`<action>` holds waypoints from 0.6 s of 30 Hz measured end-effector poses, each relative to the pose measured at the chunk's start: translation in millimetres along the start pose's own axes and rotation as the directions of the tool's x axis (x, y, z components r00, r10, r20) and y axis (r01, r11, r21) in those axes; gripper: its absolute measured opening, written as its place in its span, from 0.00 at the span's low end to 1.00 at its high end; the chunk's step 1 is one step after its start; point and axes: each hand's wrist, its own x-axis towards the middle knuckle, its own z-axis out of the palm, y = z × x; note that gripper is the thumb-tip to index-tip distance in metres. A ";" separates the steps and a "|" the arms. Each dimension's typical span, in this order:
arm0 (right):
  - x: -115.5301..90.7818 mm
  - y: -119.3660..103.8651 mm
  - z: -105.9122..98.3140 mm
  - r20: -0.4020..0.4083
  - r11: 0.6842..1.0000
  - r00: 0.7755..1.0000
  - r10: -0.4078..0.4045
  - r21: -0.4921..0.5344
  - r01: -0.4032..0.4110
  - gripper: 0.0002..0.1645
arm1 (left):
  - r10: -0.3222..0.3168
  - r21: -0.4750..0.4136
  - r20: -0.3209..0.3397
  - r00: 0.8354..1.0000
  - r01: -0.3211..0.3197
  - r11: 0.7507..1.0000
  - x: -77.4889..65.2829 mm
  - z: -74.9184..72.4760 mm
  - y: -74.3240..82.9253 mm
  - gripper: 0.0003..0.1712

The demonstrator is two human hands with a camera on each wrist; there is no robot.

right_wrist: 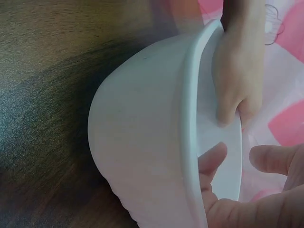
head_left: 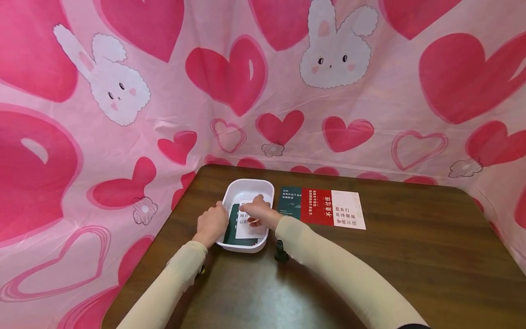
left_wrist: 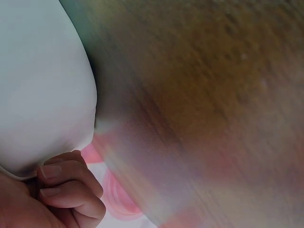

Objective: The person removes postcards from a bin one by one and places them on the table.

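Observation:
A white plastic basin (head_left: 248, 184) stands on the table, and a dark green card (head_left: 235, 236) lies inside it under a white card (head_left: 243, 232) with printed characters. My left hand (head_left: 213, 224) grips the basin's left rim, its fingers curled over the edge in the left wrist view. Over the white card reaches my right hand (head_left: 261, 213), inside the basin's right side. In the right wrist view its thumb and fingers (right_wrist: 216, 159) are spread apart with nothing between them. Part of the white card is hidden beneath this hand.
Right of the basin, a dark green card (head_left: 290, 206), a red card (head_left: 317, 211) and a white card (head_left: 348, 209) lie side by side on the brown wooden table (head_left: 411, 237). A pink cloth (head_left: 230, 23) with hearts and rabbits hangs behind the table and along its left side.

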 end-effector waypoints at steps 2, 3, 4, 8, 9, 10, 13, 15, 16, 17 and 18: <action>0.4 0.2 1.3 -0.018 1.000 1.000 -0.003 -0.007 0.003 0.48 | -0.005 -0.008 0.007 1.000 0.006 1.000 -0.4 -0.3 0.2 0.25; 0.1 0.0 1.5 -0.016 1.000 1.000 0.000 0.000 0.000 0.48 | -0.008 -0.010 0.010 1.000 0.008 1.000 -0.5 -0.6 0.2 0.25; -0.5 -0.2 1.3 -0.012 1.000 1.000 0.004 0.012 -0.004 0.47 | -0.010 -0.012 0.011 1.000 0.010 1.000 -0.5 -1.1 0.4 0.25; -0.7 0.8 -0.2 0.035 0.999 0.999 0.000 0.052 -0.001 0.45 | -0.012 -0.014 0.014 1.000 0.012 1.000 0.1 -2.5 1.4 0.25; -0.7 1.3 -0.5 0.047 0.998 0.999 -0.004 0.055 0.002 0.44 | -0.013 -0.014 0.016 1.000 0.013 1.000 0.1 -2.8 1.5 0.25; -0.3 2.0 -0.3 0.057 0.998 0.998 -0.012 0.057 0.008 0.44 | -0.013 -0.013 0.016 1.000 0.014 1.000 0.0 -2.9 1.7 0.25; 0.6 3.7 1.3 0.070 0.999 0.997 -0.025 0.047 0.022 0.40 | -0.015 -0.003 0.013 1.000 0.015 1.000 -0.2 -2.2 1.8 0.25; 0.5 4.5 2.2 0.076 0.998 0.997 -0.026 0.054 0.022 0.38 | -0.013 0.007 0.003 1.000 0.013 1.000 -0.5 -1.3 1.4 0.24; 0.4 4.7 2.6 0.079 0.998 0.997 -0.025 0.060 0.020 0.38 | -0.010 0.017 -0.004 1.000 0.010 1.000 -0.3 -0.6 1.4 0.23; 0.4 5.0 2.9 0.082 0.998 0.996 -0.023 0.068 0.017 0.37 | -0.008 0.025 -0.008 1.000 0.008 1.000 -0.1 -0.1 1.5 0.23; 0.4 5.1 3.0 0.087 0.996 0.996 -0.021 0.083 0.013 0.36 | -0.008 0.033 -0.013 1.000 0.008 0.999 0.0 0.3 1.6 0.22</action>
